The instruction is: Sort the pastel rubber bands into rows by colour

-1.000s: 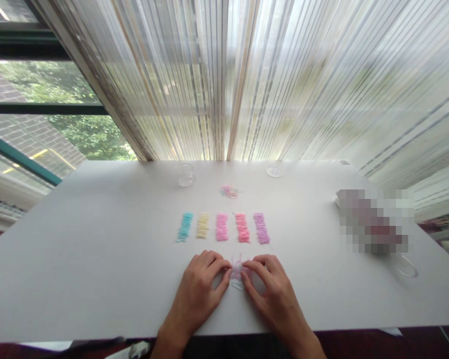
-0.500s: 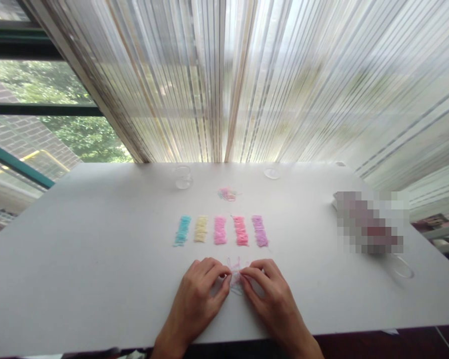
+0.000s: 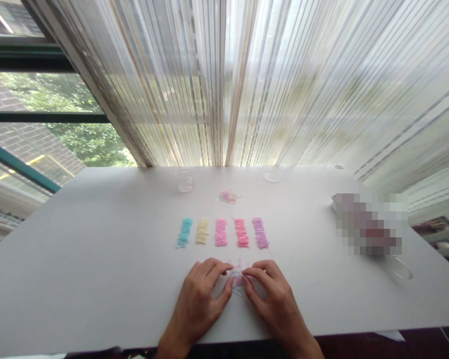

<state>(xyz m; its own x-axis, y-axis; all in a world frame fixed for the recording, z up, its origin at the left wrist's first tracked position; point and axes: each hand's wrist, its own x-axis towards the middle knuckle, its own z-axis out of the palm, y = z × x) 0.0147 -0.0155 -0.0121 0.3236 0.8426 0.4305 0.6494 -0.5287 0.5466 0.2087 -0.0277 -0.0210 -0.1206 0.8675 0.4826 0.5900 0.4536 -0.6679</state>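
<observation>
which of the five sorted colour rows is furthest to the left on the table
The blue row. It ends the line on the left, next to the yellow row; the two pink rows and the purple row lie further right.

We see a white table (image 3: 97,259) set against a window wall. Sheer striped curtains (image 3: 269,80) hang behind it, lit by daylight. At left, dark window frames (image 3: 33,117) show green trees (image 3: 86,142) and a brick building (image 3: 26,149) outside.
</observation>
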